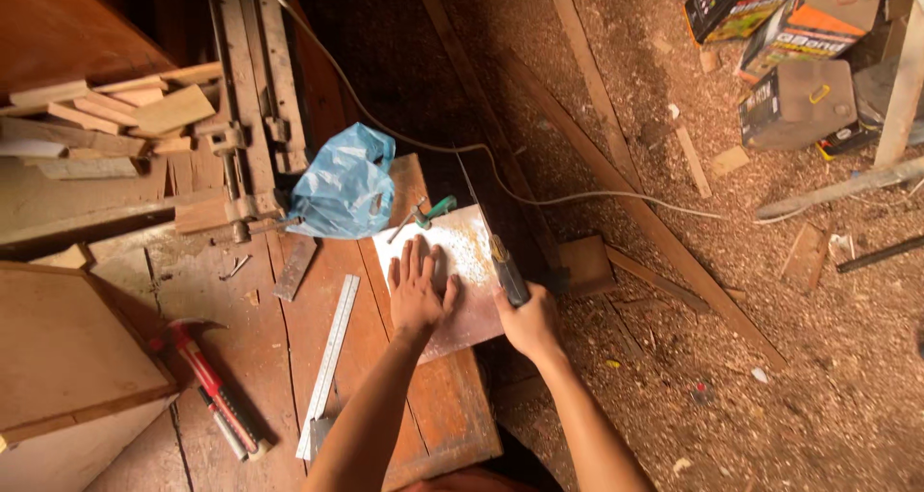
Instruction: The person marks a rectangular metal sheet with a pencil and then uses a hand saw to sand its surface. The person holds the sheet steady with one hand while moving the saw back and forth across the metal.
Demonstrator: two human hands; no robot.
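A: Where is the board?

B: The pale flat board point(452, 280) lies at the counter point(433, 425) edge, at 3 o'clock from the ruler point(329, 362). It looks stiff and light.

A: And the hands?

B: The left hand point(419, 290) presses flat, fingers wide. The right hand point(529, 323) is closed on the saw point(502, 261) handle, blade toward 12.

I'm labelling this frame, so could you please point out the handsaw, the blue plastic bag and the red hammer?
handsaw point(507, 272): head view, on its handle.
blue plastic bag point(342, 186): head view, on its middle.
red hammer point(207, 376): head view, on its shaft.
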